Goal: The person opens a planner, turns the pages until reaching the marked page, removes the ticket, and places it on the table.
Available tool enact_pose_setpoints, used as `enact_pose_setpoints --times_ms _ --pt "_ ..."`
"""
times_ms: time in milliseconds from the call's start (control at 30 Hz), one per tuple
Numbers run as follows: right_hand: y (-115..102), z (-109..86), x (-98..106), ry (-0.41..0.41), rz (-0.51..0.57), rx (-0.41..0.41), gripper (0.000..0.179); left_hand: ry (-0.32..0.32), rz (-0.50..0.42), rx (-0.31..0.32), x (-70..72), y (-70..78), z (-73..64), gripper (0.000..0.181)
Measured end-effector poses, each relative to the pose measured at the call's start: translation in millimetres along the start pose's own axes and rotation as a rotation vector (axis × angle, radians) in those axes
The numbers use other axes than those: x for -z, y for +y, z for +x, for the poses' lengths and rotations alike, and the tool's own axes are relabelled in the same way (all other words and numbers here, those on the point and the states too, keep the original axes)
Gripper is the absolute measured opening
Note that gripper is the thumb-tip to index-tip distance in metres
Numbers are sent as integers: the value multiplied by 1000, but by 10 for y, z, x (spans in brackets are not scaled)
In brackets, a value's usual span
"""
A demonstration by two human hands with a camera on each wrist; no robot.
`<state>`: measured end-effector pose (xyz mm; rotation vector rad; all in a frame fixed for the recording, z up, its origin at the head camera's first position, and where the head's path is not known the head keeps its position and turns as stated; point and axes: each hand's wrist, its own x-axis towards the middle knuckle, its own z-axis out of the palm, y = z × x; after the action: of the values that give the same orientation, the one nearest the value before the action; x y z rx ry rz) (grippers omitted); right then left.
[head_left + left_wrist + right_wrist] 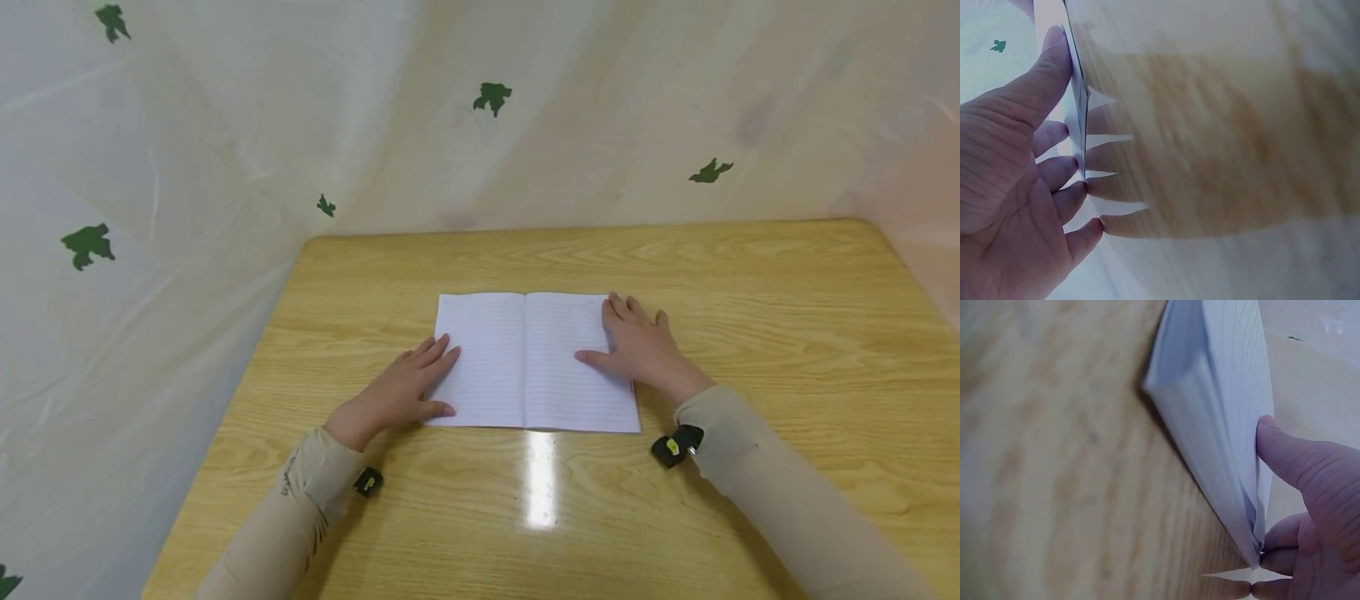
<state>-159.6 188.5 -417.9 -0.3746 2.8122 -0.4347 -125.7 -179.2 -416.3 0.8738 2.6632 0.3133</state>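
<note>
A lined notebook (487, 367) lies spread on the table, its centre fold running front to back. The left hand (401, 387) rests at its left edge, fingers extended, thumb near the lower left corner. In the left wrist view that hand (1022, 162) has its thumb on the page and fingertips along the edge. On the right page rests the right hand (641, 346), thumb pointing inward and fingers spread by the upper right corner. The right wrist view shows the thumb of this hand (1310, 487) against the page, above a thick stack of sheets.
The wooden table (787, 333) has a glossy top that reflects a light in front of the notebook. A pale curtain (600, 125) with green bird shapes hangs behind and to the left. A small black device (675, 447) is strapped at the right wrist, another (368, 482) at the left.
</note>
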Motion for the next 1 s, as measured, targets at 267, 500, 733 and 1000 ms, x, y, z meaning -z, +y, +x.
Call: enact_pose_setpoints --times_ms 267,500,733,1000 --pt "-9 18 -4 -3 -29 19 96 -1 -3 2 -2 -16 5 88" --pt "-46 19 -32 12 -71 61 82 7 -11 8 -2 -18 -6 89" --pt "-127 -19 -69 96 -46 147 53 8 -20 3 0 4 -10 89" --pt "-300 -103 -87 178 367 148 50 0 -25 14 -13 -1 17 88"
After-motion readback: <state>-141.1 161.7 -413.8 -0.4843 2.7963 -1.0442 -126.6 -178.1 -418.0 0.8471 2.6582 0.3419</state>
